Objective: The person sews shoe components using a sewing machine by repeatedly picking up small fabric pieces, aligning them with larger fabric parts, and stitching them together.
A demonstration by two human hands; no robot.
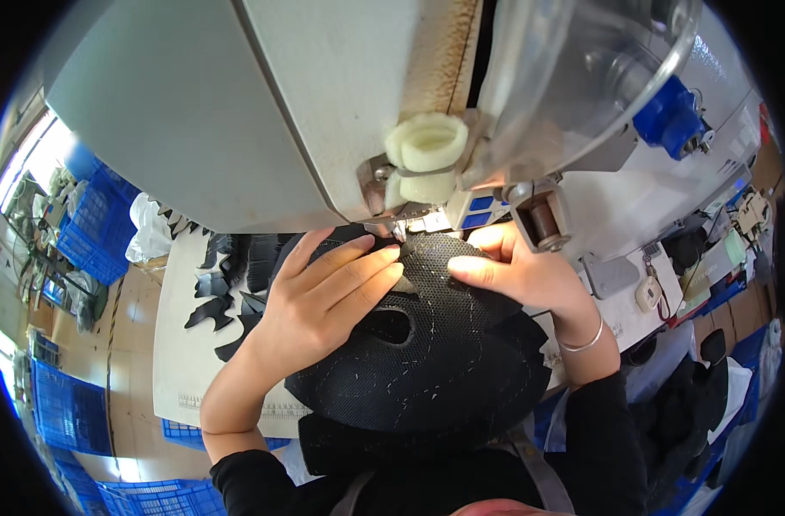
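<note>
A large black mesh fabric piece (461,361) with an oval hole and white marked lines lies under the sewing machine (194,112), its far edge at the needle area (399,229). My left hand (319,305) rests on its left part, fingers stretched out and lying flat near the needle. On the right, my right hand (526,268) grips the far right edge, the thumb on top and the index finger beyond it; the other fingers are mostly hidden. The near side of the piece hangs toward my body.
Black cut pieces with jagged edges (213,297) lie left on the white table (181,344). A thread guide post (543,219) and a clear plastic shield (573,77) stand close above my right hand. Right, a grey phone-like object (612,277) lies on the table. Blue crates (70,408) stand at left.
</note>
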